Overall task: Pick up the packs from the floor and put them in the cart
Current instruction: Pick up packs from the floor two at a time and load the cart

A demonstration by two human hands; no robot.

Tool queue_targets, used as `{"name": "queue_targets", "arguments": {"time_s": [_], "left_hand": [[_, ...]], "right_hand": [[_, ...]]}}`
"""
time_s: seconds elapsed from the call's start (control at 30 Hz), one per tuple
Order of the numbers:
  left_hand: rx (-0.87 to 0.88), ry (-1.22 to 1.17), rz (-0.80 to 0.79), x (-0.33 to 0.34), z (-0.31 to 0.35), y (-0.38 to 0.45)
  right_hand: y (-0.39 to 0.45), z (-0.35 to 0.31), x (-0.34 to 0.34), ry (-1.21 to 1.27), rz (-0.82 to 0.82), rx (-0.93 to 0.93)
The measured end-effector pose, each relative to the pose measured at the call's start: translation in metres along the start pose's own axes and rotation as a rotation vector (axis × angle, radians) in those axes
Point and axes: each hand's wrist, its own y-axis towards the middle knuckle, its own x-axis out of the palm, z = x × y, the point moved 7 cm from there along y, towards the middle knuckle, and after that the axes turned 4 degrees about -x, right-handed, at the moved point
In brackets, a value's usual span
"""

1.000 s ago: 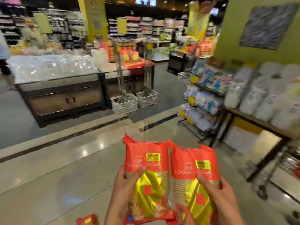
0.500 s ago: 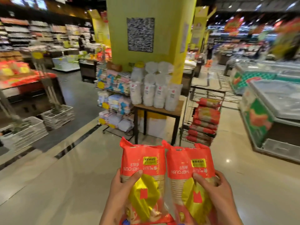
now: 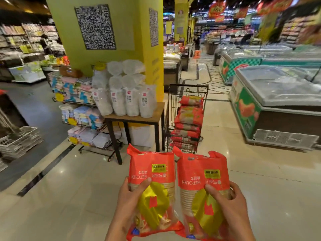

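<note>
Closer now is coming the black wire shopping cart (image 3: 186,119), half full of red packs. Each hand, left hand (image 3: 129,197) and right hand (image 3: 231,204), is gripping one red plastic pack of paper cups (image 3: 152,173), upright for dropping in.

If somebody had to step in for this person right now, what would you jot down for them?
Left hand: gripping one red pack.
Right hand: gripping a second red pack.
The wire cart stands ahead beside the yellow pillar, already stacked with similar red packs.
Done: these two packs are picked up.
Left: walk to the cart and put both in. Any packs remaining on the floor are out of view.
</note>
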Motion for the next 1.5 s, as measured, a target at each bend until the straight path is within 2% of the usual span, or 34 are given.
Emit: {"name": "queue_targets", "arguments": {"time_s": [0.17, 0.43, 0.63, 1.03, 1.27, 1.5], "left_hand": [[-0.026, 0.009, -0.055, 0.069, 0.003, 0.081], [-0.019, 0.026, -0.166, 0.196, 0.031, 0.193], [-0.019, 0.022, -0.175, 0.281, 0.048, 0.268], [-0.036, -0.080, -0.057, 0.465, 0.056, 0.401], [-0.012, -0.056, 0.152, 0.486, 0.076, 0.477], [0.021, -0.106, 0.297, 0.505, 0.094, 0.586]], "right_hand": [[0.086, -0.006, -0.008, 0.042, 0.069, 0.050], [0.229, -0.051, -0.021, 0.021, 0.069, 0.031], [0.339, -0.071, -0.041, 0.027, 0.091, 0.011], [0.608, -0.118, -0.081, -0.018, -0.051, -0.015], [0.727, -0.122, -0.051, 0.005, -0.150, 0.034], [0.852, -0.131, 0.028, -0.032, -0.306, 0.042]]}}
